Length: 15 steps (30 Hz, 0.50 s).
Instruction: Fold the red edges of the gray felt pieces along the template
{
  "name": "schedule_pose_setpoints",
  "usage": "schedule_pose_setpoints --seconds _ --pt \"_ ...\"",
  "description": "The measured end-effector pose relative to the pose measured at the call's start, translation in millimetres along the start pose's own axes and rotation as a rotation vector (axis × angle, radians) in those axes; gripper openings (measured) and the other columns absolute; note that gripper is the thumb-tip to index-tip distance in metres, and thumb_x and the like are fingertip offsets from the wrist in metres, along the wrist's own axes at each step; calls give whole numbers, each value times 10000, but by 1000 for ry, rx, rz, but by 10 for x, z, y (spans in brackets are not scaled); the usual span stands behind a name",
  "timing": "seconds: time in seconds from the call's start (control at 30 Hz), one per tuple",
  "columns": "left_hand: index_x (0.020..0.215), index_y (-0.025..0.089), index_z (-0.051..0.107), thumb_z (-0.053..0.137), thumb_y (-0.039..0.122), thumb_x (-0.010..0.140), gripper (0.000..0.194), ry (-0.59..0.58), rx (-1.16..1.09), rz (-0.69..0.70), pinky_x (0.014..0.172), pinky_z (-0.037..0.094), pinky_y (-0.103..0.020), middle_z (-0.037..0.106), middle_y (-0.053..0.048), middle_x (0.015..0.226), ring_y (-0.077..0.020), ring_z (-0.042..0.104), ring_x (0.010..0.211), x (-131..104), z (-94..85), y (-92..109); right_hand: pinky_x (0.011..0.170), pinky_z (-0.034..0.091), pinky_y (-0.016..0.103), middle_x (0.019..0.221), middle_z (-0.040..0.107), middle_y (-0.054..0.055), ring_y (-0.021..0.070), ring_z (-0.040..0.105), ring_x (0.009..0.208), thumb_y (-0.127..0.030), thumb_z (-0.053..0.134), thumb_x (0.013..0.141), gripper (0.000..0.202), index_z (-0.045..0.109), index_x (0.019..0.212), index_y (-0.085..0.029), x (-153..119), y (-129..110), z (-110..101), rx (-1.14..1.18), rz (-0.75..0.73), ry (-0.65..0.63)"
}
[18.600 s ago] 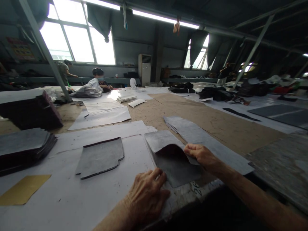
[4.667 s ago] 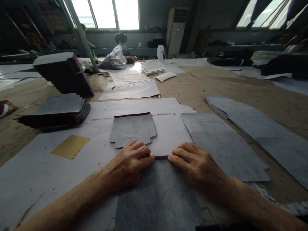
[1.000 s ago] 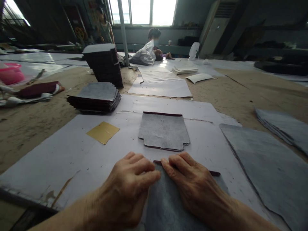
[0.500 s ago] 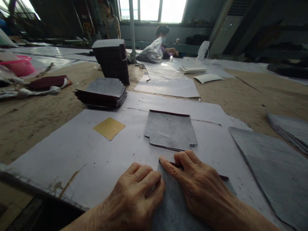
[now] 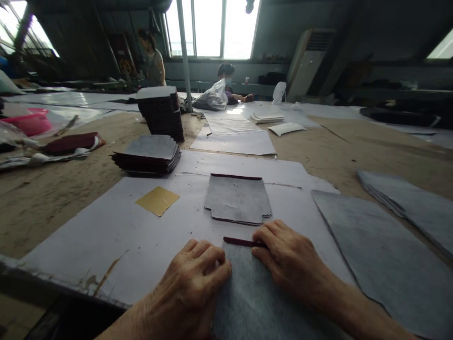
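Observation:
A grey-backed fabric piece point(image 5: 247, 283) with a dark maroon folded strip point(image 5: 239, 242) along its far edge lies in front of me. My left hand point(image 5: 196, 278) is closed at its left edge, thumb and curled fingers together there. Bent fingers of my right hand point(image 5: 288, 259) grip the folded strip from above, about the middle of the far edge. Just beyond lies a smaller grey piece point(image 5: 237, 198) with notched near corners and a maroon far edge; neither hand touches it. The near part of the fabric is cut off by the frame.
White sheeting point(image 5: 148, 245) covers the table under my hands, with a yellow square point(image 5: 158, 201) on it. A stack of grey-and-maroon pieces point(image 5: 148, 153) and a taller stack point(image 5: 161, 113) stand at left. Large grey pieces point(image 5: 382, 255) lie right. Two people are farther back.
My right hand has slid right along the folded strip, and its outstretched index finger is now bent in. More of the strip's left end shows. The left hand stays at the left edge.

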<state>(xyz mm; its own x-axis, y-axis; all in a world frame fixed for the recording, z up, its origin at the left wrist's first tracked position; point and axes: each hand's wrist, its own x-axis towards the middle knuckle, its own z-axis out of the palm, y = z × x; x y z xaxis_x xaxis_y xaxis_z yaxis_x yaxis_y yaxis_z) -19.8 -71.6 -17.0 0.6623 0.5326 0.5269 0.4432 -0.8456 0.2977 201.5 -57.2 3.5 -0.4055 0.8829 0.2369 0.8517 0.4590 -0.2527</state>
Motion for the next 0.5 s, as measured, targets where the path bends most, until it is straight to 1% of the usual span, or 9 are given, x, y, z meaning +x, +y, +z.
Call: schedule_pose_setpoints --seconds 0.1,0.17,0.2,0.23,0.27,0.3,0.37,0.43,0.5 --pt "1094 162 534 387 81 788 349 153 -7 17 707 466 -326 555 -104 1009 -190 525 872 13 -12 -54 656 400 284 798 556 39 166 496 757 -77 564 732 78 546 752 -150 7 -86 -39 52 72 -67" --pt "1175 152 493 386 104 832 362 215 50 5 767 470 -324 544 -121 1095 -200 514 982 34 3 -96 629 380 265 767 549 34 155 487 729 -44 532 709 107 521 707 -151 0 -170 -45 59 29 -48" --pt "1196 146 479 393 125 848 359 229 91 5 787 465 -329 544 -128 1115 -206 510 1010 49 20 -114 617 371 264 753 545 36 154 480 716 -32 509 697 118 507 687 -150 -9 -215 -36 48 -20 -10" --pt "1189 141 483 400 151 858 341 240 125 28 777 464 -324 563 -126 1091 -204 527 987 64 42 -127 603 360 265 739 540 39 155 471 700 -28 488 685 122 494 669 -149 -23 -258 -20 33 -81 46" --pt "1151 143 506 399 170 865 306 244 149 62 734 463 -307 599 -111 1011 -191 558 909 80 65 -133 590 350 269 725 537 43 155 461 681 -33 472 676 120 483 656 -150 -39 -295 -1 17 -141 109" --pt "1085 149 536 390 176 869 263 240 165 94 666 452 -285 625 -84 886 -170 578 790 96 85 -133 575 340 272 713 535 44 155 451 661 -43 462 671 113 480 653 -152 -56 -323 18 4 -193 166" --pt "919 166 570 369 163 867 207 222 204 129 531 385 -259 577 -15 619 -130 528 543 120 101 -114 547 322 272 688 533 39 151 439 620 -69 459 675 96 484 651 -158 -97 -339 33 -12 -245 234" --pt "801 174 563 374 136 859 201 212 265 130 481 327 -257 497 21 497 -114 462 438 129 66 -84 531 317 259 669 537 28 141 446 600 -83 465 704 107 489 638 -164 -148 -296 -5 -4 -241 212" --pt "752 176 553 389 127 860 203 227 306 134 485 324 -253 493 26 485 -107 461 429 122 -17 -57 531 329 233 660 546 15 125 470 604 -82 472 742 154 484 614 -166 -219 -209 -99 40 -193 141"
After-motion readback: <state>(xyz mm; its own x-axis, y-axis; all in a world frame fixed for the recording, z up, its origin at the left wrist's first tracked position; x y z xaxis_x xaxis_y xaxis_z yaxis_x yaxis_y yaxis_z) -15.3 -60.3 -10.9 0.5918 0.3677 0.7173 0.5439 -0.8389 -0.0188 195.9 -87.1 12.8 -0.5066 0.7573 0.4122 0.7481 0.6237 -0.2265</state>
